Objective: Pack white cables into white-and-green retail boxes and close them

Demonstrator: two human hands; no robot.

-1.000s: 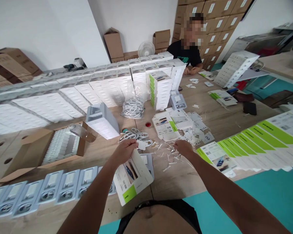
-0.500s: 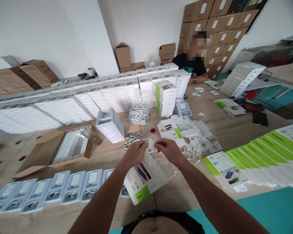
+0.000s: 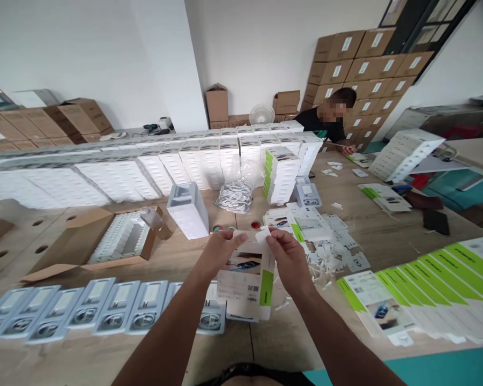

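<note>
Above the wood-grain surface (image 3: 221,351), I've swung the white-and-green printed cardboard carton (image 3: 241,287) upright, left hand (image 3: 221,249) pinching its top, right hand (image 3: 287,254) clasping its small white flap (image 3: 262,236), so two grips seem to steady it.

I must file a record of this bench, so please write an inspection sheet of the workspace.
Surface: wood-grain table, round holes at left.
Job's things: printed package, held; grey-blue trays lined up at left.
Clutter: loose white pieces heaped to the package's right.
Hands: left hand pinches the package's top; right hand pinches a small white piece there, attachment unclear.
Cables: coiled white cables in a clear bag.
Surroundings: co-worker across the table, stacked brown cartons, fan.
</note>
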